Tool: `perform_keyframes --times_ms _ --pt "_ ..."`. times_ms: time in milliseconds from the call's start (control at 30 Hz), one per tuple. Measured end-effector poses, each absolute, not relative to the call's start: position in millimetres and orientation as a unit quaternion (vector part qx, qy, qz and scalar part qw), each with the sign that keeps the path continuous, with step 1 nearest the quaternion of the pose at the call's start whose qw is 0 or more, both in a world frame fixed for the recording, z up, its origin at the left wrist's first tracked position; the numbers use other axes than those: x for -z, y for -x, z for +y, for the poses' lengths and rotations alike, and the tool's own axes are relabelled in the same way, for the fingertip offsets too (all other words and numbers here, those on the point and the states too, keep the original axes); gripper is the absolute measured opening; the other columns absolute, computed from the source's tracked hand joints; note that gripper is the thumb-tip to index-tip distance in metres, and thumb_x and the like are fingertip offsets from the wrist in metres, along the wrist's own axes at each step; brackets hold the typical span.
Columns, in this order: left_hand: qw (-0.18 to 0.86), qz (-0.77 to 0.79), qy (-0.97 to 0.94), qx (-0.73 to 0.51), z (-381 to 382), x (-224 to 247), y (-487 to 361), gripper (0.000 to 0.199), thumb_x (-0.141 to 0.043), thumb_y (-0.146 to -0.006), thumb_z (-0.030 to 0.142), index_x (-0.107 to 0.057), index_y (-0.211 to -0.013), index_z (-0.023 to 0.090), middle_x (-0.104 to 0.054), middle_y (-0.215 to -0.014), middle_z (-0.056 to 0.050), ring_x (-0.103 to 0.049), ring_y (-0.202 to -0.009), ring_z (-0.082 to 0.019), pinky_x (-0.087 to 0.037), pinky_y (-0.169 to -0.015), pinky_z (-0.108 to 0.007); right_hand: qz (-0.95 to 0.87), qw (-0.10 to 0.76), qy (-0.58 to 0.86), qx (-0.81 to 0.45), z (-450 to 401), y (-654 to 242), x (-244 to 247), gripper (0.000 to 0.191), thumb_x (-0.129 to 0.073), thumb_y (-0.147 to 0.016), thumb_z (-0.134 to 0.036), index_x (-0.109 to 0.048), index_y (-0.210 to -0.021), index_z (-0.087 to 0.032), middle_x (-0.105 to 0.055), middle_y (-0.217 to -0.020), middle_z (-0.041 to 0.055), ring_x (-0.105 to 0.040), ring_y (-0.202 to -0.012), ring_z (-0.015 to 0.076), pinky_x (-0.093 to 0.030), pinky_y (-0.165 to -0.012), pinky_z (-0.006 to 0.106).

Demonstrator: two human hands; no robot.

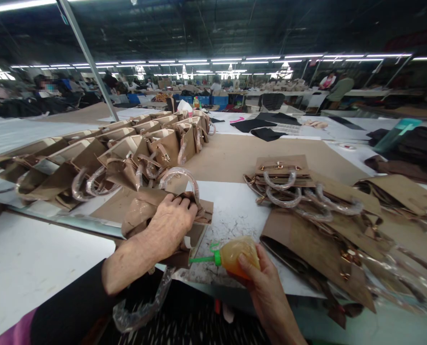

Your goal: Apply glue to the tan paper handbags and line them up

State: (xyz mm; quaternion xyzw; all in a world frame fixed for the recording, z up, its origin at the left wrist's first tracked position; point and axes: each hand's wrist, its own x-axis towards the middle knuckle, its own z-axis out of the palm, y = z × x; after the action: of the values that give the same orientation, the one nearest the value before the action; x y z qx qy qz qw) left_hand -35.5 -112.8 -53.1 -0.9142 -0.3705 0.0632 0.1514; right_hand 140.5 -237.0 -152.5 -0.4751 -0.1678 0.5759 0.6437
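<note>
Lying in front of me at the table's near edge is a brown handbag (137, 215) with plastic-wrapped handles. My left hand (173, 218) grips the bag's upper edge, its fingertips curled over and partly hidden in the fold. My right hand (258, 270) is closed around a squeeze bottle (238, 254) of amber liquid with a green cap and a long green nozzle. The nozzle tip points left, at the bag's near edge; whether it touches I cannot tell. One wrapped handle (144, 306) hangs over the table edge toward my lap.
Rows of upright brown handbags (123, 148) stand at the left. Flattened bags (317, 230) are piled at the right, handles overlapping. Brown sheet material (227, 153) covers part of the table (224, 206). Black pieces (259, 123) lie farther back. A metal post (87, 57) rises at the left; people work beyond.
</note>
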Motion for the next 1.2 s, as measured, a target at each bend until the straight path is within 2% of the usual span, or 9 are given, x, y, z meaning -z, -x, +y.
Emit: perform_keyframes --times_ms 267,567,867,1200 --pt "0.145 -0.372 0.915 -0.062 -115.4 54.7 35.4 0.02 -0.065 -0.069 0.017 -0.059 -0.088 0.013 -0.064 -0.09 -0.012 -0.06 -0.085 -0.028 -0.041 -0.078 -0.041 -0.176 0.657 0.491 -0.544 -229.3 -143.1 147.5 0.047 -0.086 -0.059 -0.04 -0.062 -0.095 -0.02 -0.066 -0.088 0.0035 -0.062 -0.079 0.0215 -0.055 -0.061 0.029" --pt "0.153 -0.368 0.916 -0.044 -112.7 59.2 37.3 0.022 -0.068 -0.068 0.019 -0.058 -0.087 0.013 -0.064 -0.087 -0.012 -0.059 -0.083 -0.026 -0.041 -0.076 -0.04 -0.216 0.631 0.509 -0.543 -246.1 -141.4 159.4 0.045 -0.079 -0.07 -0.041 -0.058 -0.104 -0.021 -0.065 -0.094 0.0059 -0.06 -0.083 0.0246 -0.055 -0.063 0.032" --pt "0.137 -0.384 0.911 -0.058 -116.0 56.2 36.2 0.015 -0.062 -0.073 0.018 -0.06 -0.087 0.014 -0.064 -0.087 -0.012 -0.06 -0.085 -0.027 -0.041 -0.077 -0.041 -0.32 0.612 0.588 -0.422 -234.7 -154.5 156.6 0.045 -0.074 -0.069 -0.045 -0.056 -0.104 -0.022 -0.066 -0.094 0.0042 -0.06 -0.086 0.0257 -0.05 -0.076 0.035" --pt "0.137 -0.386 0.911 -0.056 -111.9 57.3 36.1 0.02 -0.065 -0.069 0.019 -0.059 -0.088 0.014 -0.064 -0.089 -0.012 -0.059 -0.086 -0.028 -0.042 -0.077 -0.041 -0.378 0.605 0.619 -0.329 -205.9 -156.0 156.1 0.041 -0.069 -0.072 -0.043 -0.055 -0.102 -0.02 -0.066 -0.086 0.0034 -0.06 -0.076 0.0243 -0.05 -0.072 0.035"
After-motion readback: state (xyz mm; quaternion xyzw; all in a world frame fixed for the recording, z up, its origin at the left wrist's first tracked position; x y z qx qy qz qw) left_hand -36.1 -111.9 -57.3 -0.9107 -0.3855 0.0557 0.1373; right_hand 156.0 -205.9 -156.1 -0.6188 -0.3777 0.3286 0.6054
